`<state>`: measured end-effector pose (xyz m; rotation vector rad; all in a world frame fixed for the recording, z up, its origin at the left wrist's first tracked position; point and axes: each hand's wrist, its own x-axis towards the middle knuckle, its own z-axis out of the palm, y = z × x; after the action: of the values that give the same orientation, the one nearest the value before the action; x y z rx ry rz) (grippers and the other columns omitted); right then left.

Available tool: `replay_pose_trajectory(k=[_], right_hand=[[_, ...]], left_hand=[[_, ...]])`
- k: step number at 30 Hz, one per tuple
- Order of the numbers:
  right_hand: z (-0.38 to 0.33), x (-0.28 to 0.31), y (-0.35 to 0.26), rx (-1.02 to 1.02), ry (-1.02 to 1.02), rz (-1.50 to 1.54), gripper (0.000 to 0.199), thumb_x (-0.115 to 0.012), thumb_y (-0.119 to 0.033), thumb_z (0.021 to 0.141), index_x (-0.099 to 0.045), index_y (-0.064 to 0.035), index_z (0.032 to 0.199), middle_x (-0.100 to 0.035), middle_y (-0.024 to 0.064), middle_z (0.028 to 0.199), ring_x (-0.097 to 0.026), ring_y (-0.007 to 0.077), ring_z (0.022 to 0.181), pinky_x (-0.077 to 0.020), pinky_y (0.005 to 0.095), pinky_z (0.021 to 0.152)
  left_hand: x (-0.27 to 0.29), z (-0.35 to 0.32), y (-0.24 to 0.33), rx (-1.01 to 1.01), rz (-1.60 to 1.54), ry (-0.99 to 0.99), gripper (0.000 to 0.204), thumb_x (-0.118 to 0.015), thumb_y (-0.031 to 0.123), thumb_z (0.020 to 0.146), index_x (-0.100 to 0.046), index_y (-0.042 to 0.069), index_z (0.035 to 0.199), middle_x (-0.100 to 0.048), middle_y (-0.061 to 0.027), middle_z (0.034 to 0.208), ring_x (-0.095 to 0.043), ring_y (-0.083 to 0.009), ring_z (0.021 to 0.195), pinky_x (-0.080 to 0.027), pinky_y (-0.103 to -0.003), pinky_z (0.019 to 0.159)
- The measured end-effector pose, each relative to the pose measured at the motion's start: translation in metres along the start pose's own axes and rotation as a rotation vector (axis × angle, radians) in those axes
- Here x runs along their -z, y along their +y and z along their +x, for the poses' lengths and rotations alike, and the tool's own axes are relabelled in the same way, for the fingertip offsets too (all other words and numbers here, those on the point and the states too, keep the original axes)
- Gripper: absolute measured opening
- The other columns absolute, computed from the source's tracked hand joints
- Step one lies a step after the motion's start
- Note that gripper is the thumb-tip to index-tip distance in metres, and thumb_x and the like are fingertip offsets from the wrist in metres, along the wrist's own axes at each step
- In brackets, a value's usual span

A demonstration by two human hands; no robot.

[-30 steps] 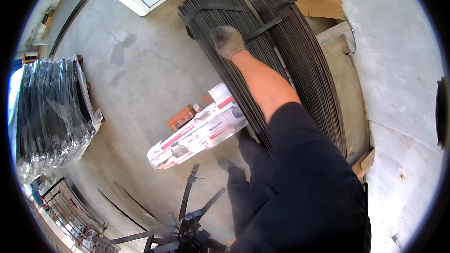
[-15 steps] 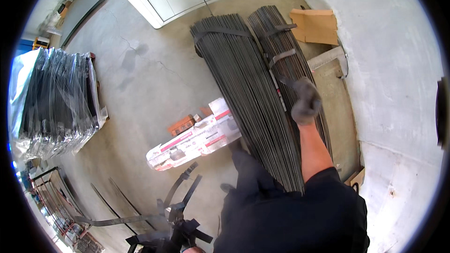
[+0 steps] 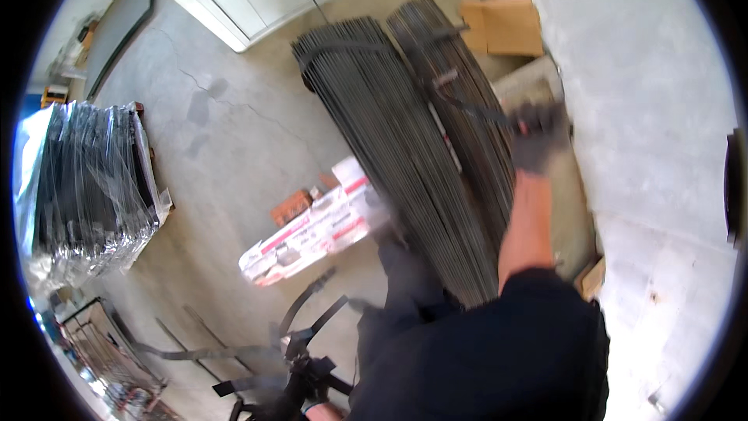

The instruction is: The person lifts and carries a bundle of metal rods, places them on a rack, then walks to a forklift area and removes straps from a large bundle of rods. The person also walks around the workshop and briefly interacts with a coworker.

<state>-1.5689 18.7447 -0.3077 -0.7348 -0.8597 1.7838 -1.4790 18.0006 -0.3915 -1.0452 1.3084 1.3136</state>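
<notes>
Two long bundles of thin dark strips or rods lie side by side, a wider bundle [image 3: 366, 101] and a narrower bundle [image 3: 452, 54]. My right hand [image 3: 536, 139], in a dark glove and slightly blurred, is closed on the end of a dark strap [image 3: 475, 109]. That strap runs taut from the narrower bundle to my fist. Low in the picture, my gloved left hand [image 3: 313, 394] is closed round a clump of loose dark straps [image 3: 300, 351], whose ends stick out in several directions. Its fingers are partly hidden by them.
A white and red package [image 3: 312, 238] lies beside the wider bundle, next to an orange-brown brick [image 3: 291, 208]. Cardboard [image 3: 502, 26] leans near the right wall. A plastic-wrapped stack [image 3: 93, 179] stands at the left, a wire cart [image 3: 105, 343] below it.
My right hand has moved up and to the right, away from the narrower bundle, drawing the strap out with it. The whole view has shifted slightly. My left hand still holds its straps.
</notes>
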Motion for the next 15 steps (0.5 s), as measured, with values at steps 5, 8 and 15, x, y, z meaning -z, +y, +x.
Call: replay_pose_trajectory(k=[5, 8, 15], right_hand=[[-0.024, 0.058, 0.091, 0.323, -0.415, -0.564, 0.037, -0.053, -0.024, 0.11, -0.066, -0.0036, 0.081, -0.063, 0.0071, 0.076, -0.061, 0.0205, 0.073, -0.0565, 0.0388, 0.078], [-0.021, 0.045, 0.185, 0.184, -0.53, -0.61, 0.036, -0.055, -0.022, 0.109, -0.074, 0.0034, 0.093, -0.074, 0.0103, 0.085, -0.071, 0.0206, 0.085, -0.0566, 0.0339, 0.084], [-0.027, -0.05, 0.263, 0.197, -0.632, -0.558, 0.023, -0.064, -0.014, 0.105, -0.076, 0.0031, 0.098, -0.07, 0.0099, 0.077, -0.067, 0.0183, 0.074, -0.055, 0.0375, 0.071]], left_hand=[[-0.023, 0.003, 0.014, -0.283, -0.065, -0.031, 0.024, -0.052, 0.036, 0.11, -0.062, 0.015, 0.105, -0.057, -0.0018, 0.095, -0.059, -0.0184, 0.093, -0.051, -0.035, 0.084], [-0.044, -0.008, 0.011, -0.476, -0.111, -0.073, 0.024, -0.05, 0.036, 0.111, -0.06, 0.017, 0.102, -0.053, -0.0004, 0.093, -0.056, -0.0178, 0.092, -0.049, -0.034, 0.083], [-0.04, -0.019, 0.035, -0.331, 0.116, -0.114, 0.023, -0.058, 0.038, 0.107, -0.062, 0.017, 0.1, -0.061, -0.0012, 0.09, -0.063, -0.0196, 0.084, -0.054, -0.036, 0.075]])
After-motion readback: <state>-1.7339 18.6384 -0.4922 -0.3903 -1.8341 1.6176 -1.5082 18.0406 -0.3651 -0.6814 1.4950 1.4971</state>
